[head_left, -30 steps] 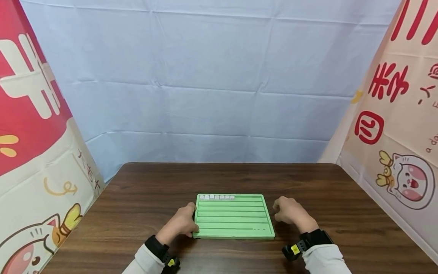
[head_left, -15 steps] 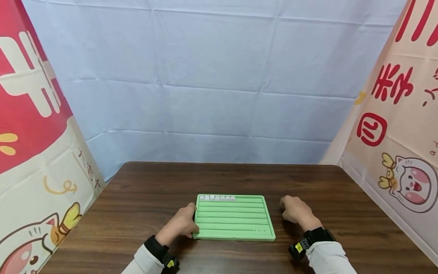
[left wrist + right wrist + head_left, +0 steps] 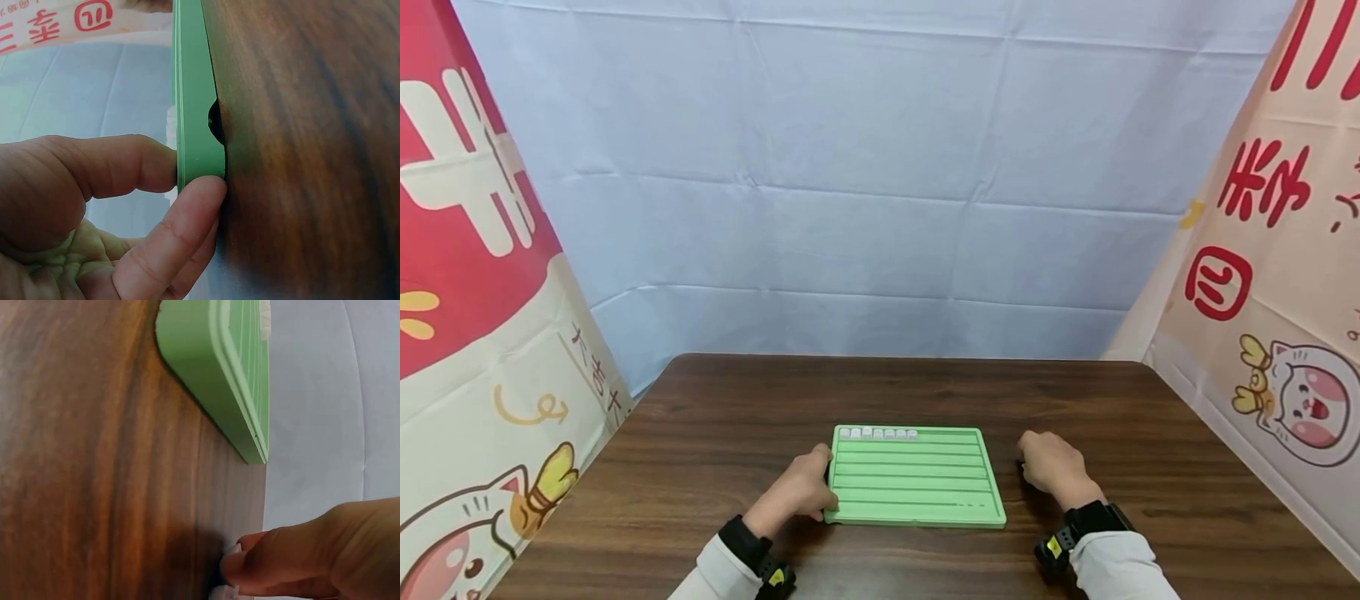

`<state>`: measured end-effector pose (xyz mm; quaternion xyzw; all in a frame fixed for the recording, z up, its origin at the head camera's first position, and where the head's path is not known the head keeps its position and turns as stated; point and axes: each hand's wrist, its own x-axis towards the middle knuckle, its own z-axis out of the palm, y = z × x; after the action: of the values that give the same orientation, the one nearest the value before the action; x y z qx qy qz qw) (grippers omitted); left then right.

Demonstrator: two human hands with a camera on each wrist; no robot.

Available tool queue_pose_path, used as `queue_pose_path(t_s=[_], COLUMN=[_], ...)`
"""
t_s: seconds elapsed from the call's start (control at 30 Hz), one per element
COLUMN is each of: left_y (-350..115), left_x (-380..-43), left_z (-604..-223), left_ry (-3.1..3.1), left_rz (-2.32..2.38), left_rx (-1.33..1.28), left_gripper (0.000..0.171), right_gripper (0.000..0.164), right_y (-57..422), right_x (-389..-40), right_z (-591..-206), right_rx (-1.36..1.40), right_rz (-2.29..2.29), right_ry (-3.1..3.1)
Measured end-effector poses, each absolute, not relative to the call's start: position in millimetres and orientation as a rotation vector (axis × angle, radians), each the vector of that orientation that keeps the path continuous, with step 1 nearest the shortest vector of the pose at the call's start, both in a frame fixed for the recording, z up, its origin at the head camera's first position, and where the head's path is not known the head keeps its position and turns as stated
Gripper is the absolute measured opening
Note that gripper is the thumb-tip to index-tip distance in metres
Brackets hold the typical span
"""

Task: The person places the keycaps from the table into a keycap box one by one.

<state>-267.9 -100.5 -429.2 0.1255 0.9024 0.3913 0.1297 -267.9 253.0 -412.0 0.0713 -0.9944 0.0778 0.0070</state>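
A flat green tray with ridged rows lies on the brown table. Small white blocks stand in its far row, from the left end to past the middle. My left hand grips the tray's left side; in the left wrist view the thumb and fingers pinch its green edge. To the right of the tray, apart from it, my right hand is low over the table with curled fingers. In the right wrist view its fingertips pinch a small whitish piece, partly cut off by the frame's lower edge.
The dark wood table reaches back to a pale blue cloth. Printed cloths hang at the left and right. Each wrist wears a black strap with a small camera.
My right hand has moved right, away from the tray's right side, and its fingers have curled lower to the table. The left hand stays on the tray, which lies practically where it was.
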Motion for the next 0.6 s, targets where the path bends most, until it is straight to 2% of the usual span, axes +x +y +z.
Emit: queue_pose_path(t_s=[0.17, 0.37, 0.6], left_y=[-101.8, -102.2, -100.8], left_x=[-268.5, -268.8, -268.9], left_z=[-429.4, -431.7, -431.2], left_ry=[2.618, 2.608, 2.618], left_rz=[1.143, 1.158, 1.145], left_rx=[0.378, 0.388, 0.367], left_gripper=[0.063, 0.062, 0.065], right_gripper=[0.011, 0.022, 0.012], right_y=[252.4, 252.4, 253.6], right_x=[-268.4, -268.6, -268.1], right_z=[-415.2, -419.0, -418.9], right_rx=[0.245, 0.273, 0.282], right_rz=[0.230, 0.171, 0.184], right_ry=[-3.097, -3.083, -3.066])
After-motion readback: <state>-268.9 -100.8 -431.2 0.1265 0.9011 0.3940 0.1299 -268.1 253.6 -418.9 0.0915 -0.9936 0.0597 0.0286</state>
